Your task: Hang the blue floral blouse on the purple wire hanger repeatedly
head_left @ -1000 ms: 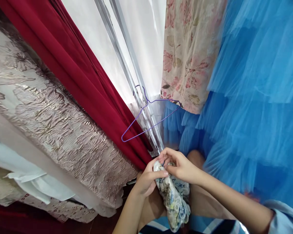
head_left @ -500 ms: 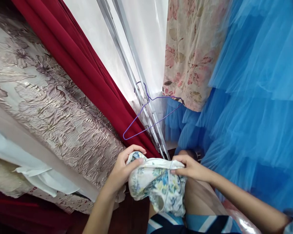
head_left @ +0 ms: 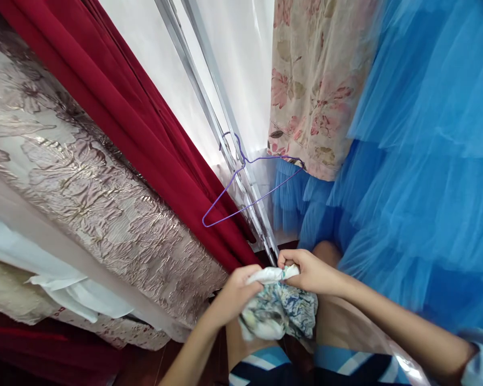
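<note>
Between my two hands is a small floral garment [head_left: 273, 308], white with blue and yellow print, bunched up over my lap. Its white rolled edge lies uppermost. My left hand [head_left: 243, 289] is closed on the left end of that edge, thumb on top. My right hand [head_left: 301, 271] pinches the right end, fingers curled round the cloth. The garment's lower part hangs loose and is partly blurred; what kind of garment it is, I cannot make out. Just beyond my hands a purple wire hanger [head_left: 241, 206] hangs with nothing on it.
The hanger hooks onto a metal upright [head_left: 221, 112]. Left of it hang a dark red curtain-like fabric [head_left: 145, 139] and a textured floral brocade [head_left: 116, 214]. To the right are a pink-flowered cloth [head_left: 309, 91] and blue tiered tulle [head_left: 426, 161].
My left hand has moved right, closer to my right hand. The garment, stretched wider before, is now gathered into a shorter bunch and sits a little farther right.
</note>
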The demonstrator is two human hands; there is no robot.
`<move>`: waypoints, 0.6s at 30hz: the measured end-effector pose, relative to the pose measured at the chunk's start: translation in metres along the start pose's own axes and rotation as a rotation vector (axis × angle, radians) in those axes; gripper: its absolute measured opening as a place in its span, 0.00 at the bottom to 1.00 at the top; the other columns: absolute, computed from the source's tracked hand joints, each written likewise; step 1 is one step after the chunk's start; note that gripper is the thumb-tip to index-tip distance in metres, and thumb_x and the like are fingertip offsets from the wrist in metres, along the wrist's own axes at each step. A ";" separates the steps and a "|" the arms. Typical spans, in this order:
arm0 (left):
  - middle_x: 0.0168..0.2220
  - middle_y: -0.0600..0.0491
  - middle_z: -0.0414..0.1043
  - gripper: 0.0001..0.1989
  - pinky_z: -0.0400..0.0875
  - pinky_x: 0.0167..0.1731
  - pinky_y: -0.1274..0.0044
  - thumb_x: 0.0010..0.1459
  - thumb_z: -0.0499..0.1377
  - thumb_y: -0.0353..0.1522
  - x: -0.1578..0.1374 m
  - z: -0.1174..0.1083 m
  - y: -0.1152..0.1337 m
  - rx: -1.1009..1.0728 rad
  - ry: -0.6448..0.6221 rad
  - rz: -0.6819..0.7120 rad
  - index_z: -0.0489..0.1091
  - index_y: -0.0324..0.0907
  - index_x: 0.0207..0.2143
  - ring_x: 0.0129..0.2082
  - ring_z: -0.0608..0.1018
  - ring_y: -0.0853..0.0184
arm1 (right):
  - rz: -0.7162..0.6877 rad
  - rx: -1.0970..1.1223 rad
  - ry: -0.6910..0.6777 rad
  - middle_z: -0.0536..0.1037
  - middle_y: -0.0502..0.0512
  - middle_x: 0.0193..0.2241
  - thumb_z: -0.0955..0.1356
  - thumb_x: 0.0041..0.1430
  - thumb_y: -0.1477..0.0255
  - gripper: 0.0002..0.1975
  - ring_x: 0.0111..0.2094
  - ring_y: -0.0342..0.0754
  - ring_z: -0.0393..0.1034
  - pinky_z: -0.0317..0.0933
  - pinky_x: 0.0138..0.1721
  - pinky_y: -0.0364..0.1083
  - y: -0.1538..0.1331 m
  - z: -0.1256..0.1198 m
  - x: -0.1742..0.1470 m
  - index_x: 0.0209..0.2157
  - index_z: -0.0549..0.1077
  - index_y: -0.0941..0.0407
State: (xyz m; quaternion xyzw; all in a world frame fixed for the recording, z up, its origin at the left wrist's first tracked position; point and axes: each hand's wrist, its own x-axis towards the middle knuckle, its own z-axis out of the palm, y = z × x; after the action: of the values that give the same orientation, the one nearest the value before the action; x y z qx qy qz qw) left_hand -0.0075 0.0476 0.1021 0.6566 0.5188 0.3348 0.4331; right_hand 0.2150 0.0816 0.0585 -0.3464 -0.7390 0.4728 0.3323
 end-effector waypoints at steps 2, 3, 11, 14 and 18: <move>0.26 0.55 0.71 0.06 0.65 0.30 0.77 0.53 0.55 0.27 0.002 -0.030 0.014 0.289 -0.035 0.065 0.72 0.41 0.27 0.29 0.73 0.65 | 0.051 0.049 -0.097 0.66 0.43 0.22 0.69 0.48 0.77 0.06 0.23 0.39 0.56 0.46 0.23 0.39 0.010 -0.010 0.001 0.31 0.69 0.57; 0.24 0.56 0.68 0.09 0.63 0.29 0.77 0.56 0.52 0.28 0.002 -0.047 0.021 0.410 0.038 0.122 0.69 0.41 0.25 0.27 0.71 0.66 | 0.066 0.078 -0.147 0.65 0.43 0.21 0.69 0.49 0.77 0.05 0.23 0.39 0.55 0.46 0.22 0.39 0.016 -0.013 0.001 0.30 0.68 0.57; 0.42 0.45 0.69 0.13 0.64 0.45 0.68 0.62 0.50 0.31 0.029 -0.150 0.017 1.205 0.456 0.475 0.74 0.41 0.37 0.44 0.71 0.56 | -0.029 0.148 -0.147 0.64 0.45 0.26 0.69 0.51 0.77 0.05 0.28 0.40 0.58 0.50 0.28 0.40 0.028 -0.015 0.008 0.30 0.67 0.58; 0.39 0.45 0.68 0.15 0.66 0.43 0.69 0.62 0.50 0.30 0.046 -0.158 -0.001 1.150 0.634 0.392 0.77 0.42 0.41 0.41 0.72 0.56 | -0.089 0.088 -0.135 0.65 0.45 0.29 0.70 0.53 0.76 0.07 0.30 0.42 0.60 0.53 0.30 0.40 0.012 -0.006 0.003 0.34 0.69 0.57; 0.44 0.48 0.75 0.20 0.67 0.48 0.71 0.60 0.48 0.27 0.067 -0.143 -0.006 0.784 0.743 0.400 0.74 0.42 0.50 0.44 0.76 0.60 | -0.120 -0.019 -0.164 0.67 0.45 0.29 0.69 0.56 0.75 0.08 0.29 0.41 0.59 0.52 0.29 0.40 -0.004 -0.002 -0.008 0.38 0.69 0.55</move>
State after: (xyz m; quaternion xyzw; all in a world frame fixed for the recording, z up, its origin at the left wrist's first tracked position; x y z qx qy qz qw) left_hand -0.1205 0.1451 0.1533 0.6919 0.5871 0.4009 -0.1259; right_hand 0.2202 0.0747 0.0614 -0.2650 -0.7874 0.4719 0.2951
